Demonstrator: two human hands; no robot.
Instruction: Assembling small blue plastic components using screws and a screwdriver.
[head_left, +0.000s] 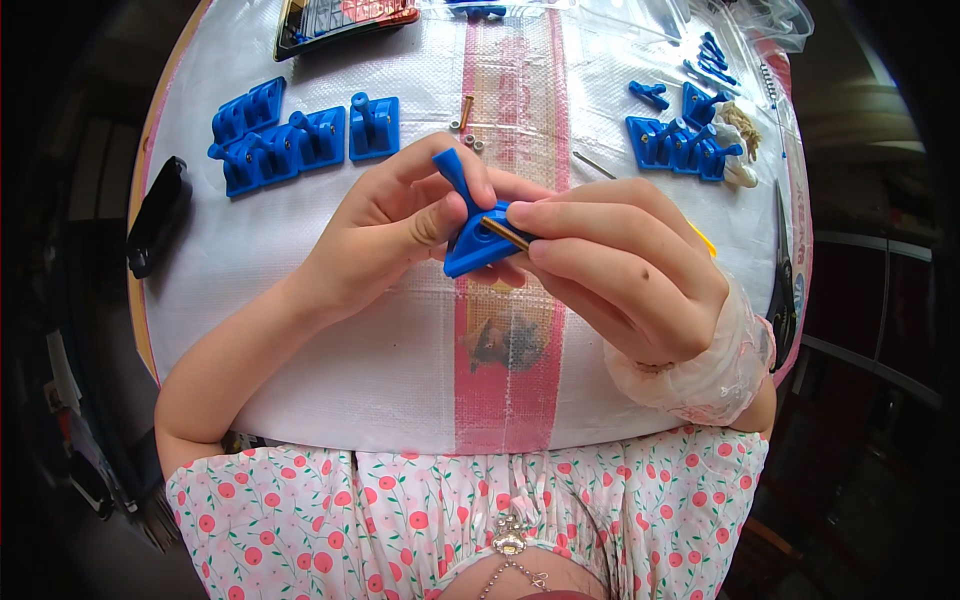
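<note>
Above the middle of the table, my left hand (375, 225) is closed around a blue plastic bracket (478, 257) with a slanted base. A blue lever (452, 172) sticks up from it between my left thumb and index finger. My right hand (640, 265) pinches a thin brass-coloured pin (508, 233) between thumb and fingers. The pin lies against the bracket's side, close to a round hole. Whether its far end is inside a hole, I cannot tell. My fingers hide part of the bracket's back.
Several blue brackets with levers (270, 150) stand at the left, and more (680, 148) at the right. A brass screw (467, 112) and small nuts lie between them. Black scissors (784, 290) lie at the right edge, a black object (160, 215) at the left, a dark-framed device (345, 25) at the back.
</note>
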